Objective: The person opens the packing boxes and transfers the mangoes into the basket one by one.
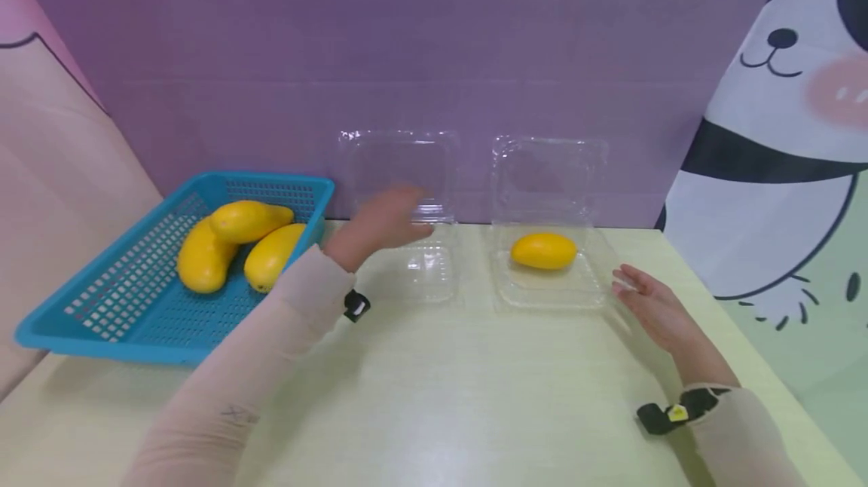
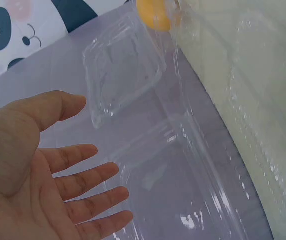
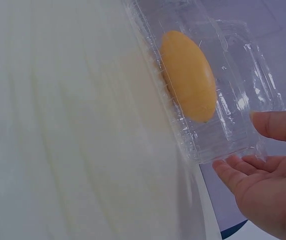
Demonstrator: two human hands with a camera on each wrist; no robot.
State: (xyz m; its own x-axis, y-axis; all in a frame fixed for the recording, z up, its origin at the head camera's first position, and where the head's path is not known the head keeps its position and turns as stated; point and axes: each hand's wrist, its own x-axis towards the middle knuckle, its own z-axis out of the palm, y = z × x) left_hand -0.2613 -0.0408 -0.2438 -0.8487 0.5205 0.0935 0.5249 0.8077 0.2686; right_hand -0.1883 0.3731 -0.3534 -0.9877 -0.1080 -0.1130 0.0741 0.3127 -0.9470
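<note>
Two clear plastic clamshell boxes stand side by side with lids raised against the purple backdrop. The right box (image 1: 549, 297) holds one yellow mango (image 1: 545, 251), also seen in the right wrist view (image 3: 189, 75). Nothing lies in the left box (image 1: 407, 291). My left hand (image 1: 380, 225) hovers over it, partly covering it; the left wrist view shows the fingers spread and the palm bare. My right hand (image 1: 654, 306) is at the right box's right side, fingers loosely extended, fingertips at its corner; whether they touch it I cannot tell.
A blue plastic basket (image 1: 159, 327) stands at the left with 3 yellow mangoes (image 1: 246, 222) inside. Behind the pale table (image 1: 434, 396) rises a purple backdrop (image 1: 420, 35). A panda-print cloth (image 1: 759, 231) hangs on the right.
</note>
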